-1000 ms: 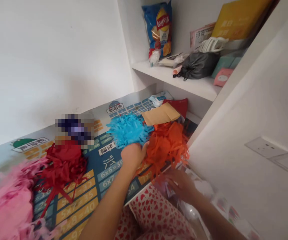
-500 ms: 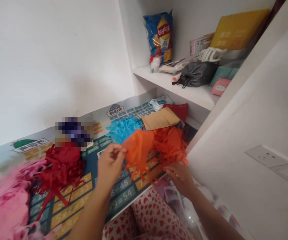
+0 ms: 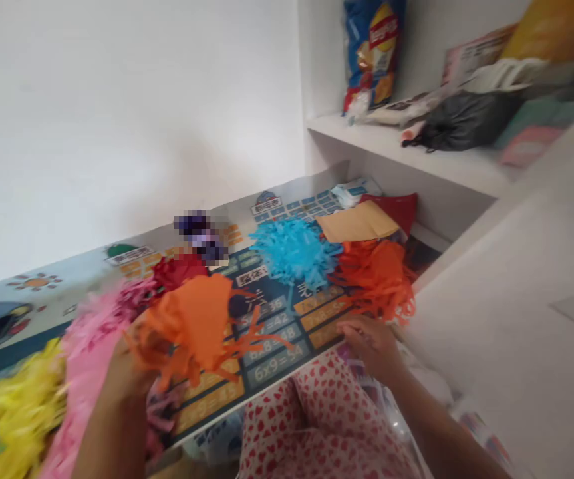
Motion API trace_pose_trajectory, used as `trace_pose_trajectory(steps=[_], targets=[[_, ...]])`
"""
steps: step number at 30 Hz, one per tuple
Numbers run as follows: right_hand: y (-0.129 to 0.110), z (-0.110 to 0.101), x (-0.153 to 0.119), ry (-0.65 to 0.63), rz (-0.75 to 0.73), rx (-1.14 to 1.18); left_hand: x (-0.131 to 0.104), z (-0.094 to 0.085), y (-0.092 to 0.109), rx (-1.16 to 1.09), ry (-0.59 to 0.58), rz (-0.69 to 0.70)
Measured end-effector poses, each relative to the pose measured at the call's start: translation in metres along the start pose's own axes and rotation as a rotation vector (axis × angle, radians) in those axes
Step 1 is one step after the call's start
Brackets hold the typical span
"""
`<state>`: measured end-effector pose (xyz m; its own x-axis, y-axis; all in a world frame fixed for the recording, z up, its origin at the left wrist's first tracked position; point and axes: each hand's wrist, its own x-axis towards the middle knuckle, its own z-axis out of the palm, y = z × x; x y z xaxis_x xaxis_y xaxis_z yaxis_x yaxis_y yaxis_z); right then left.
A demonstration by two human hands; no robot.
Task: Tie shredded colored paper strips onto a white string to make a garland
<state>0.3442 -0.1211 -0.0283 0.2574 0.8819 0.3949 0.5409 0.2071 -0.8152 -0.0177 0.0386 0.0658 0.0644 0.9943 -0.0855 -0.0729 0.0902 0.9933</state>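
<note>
The left hand (image 3: 127, 372) holds an orange piece (image 3: 199, 326) of fringed tissue paper, lifted a little above the tabletop (image 3: 277, 362) on the left side, in front of the pink pile (image 3: 92, 346) and the red pile (image 3: 179, 271). The fingers are closed on its lower left edge, though the picture is blurred there, so the exact grip is not clear. The right hand (image 3: 374, 342) rests at the front edge of the tabletop, just beside the orange pile (image 3: 376, 276); I cannot tell if it is open or pinching something, because the fingers are bent down and partly hidden.

My judgement is that the step in hand is the carrying of one orange piece, apart from its pile (the pile lies well to the right). The next move asks for a soft grip and a slow motion, since such thin paper tears easily and the loose strips can catch on the other piles.

The piece looks like a flat, rounded sheet with a smooth upper part and long narrow strips hanging from its lower edge; some strips spread to the right over the printed numbers. It is bright orange and seems very light and limp. A blue pile (image 3: 294, 249) lies between the red and the orange one, and a yellow pile (image 3: 12, 406) is at the far left.
</note>
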Motion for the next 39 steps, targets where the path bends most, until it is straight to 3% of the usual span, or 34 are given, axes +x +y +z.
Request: trace_pose_trajectory(steps=[4, 7, 11, 13, 15, 17, 19, 22, 25, 27, 29, 31, 34, 37, 39], targets=[[-0.035, 0.040, 0.014, -0.077, -0.130, 0.039, -0.006, -0.024, 0.015, 0.022, -0.036, 0.060], [-0.074, 0.074, 0.028, -0.103, -0.289, 0.138, -0.015, -0.033, 0.022, 0.160, -0.089, 0.157], [-0.120, 0.112, 0.036, -0.118, -0.544, 0.226, -0.037, -0.038, 0.023, 0.555, -0.279, 0.358], [-0.129, 0.125, 0.036, -0.121, -0.569, 0.238, -0.047, -0.039, 0.020, 0.755, -0.408, 0.454], [-0.131, 0.132, 0.037, -0.123, -0.543, 0.242, -0.052, -0.039, 0.015, 0.912, -0.497, 0.446], [-0.130, 0.134, 0.042, -0.153, -0.541, 0.234, -0.054, -0.038, 0.009, 1.020, -0.554, 0.381], [-0.132, 0.136, 0.053, -0.267, -0.599, 0.223, -0.055, -0.035, 0.007, 1.079, -0.603, 0.364], [-0.138, 0.139, 0.080, -0.619, -0.651, 0.176, -0.058, -0.029, 0.012, 1.071, -0.655, 0.384], [-0.138, 0.142, 0.107, -0.985, -0.618, 0.072, -0.057, -0.026, 0.019, 1.041, -0.613, 0.359], [-0.137, 0.141, 0.123, -1.108, -0.564, -0.011, -0.052, -0.025, 0.020, 1.043, -0.537, 0.349], [-0.138, 0.136, 0.135, -1.096, -0.532, -0.116, -0.044, -0.022, 0.017, 1.052, -0.464, 0.353], [-0.142, 0.129, 0.146, -1.006, -0.579, -0.224, -0.034, -0.018, 0.014, 1.093, -0.432, 0.375], [-0.154, 0.114, 0.161, -0.898, -0.660, -0.353, -0.017, -0.015, 0.012, 1.279, -0.398, 0.429], [-0.165, 0.097, 0.174, -0.844, -0.648, -0.457, -0.004, -0.021, 0.013, 1.427, -0.342, 0.465], [-0.169, 0.087, 0.181, -0.799, -0.650, -0.533, -0.004, -0.024, 0.015, 1.475, -0.226, 0.500]])
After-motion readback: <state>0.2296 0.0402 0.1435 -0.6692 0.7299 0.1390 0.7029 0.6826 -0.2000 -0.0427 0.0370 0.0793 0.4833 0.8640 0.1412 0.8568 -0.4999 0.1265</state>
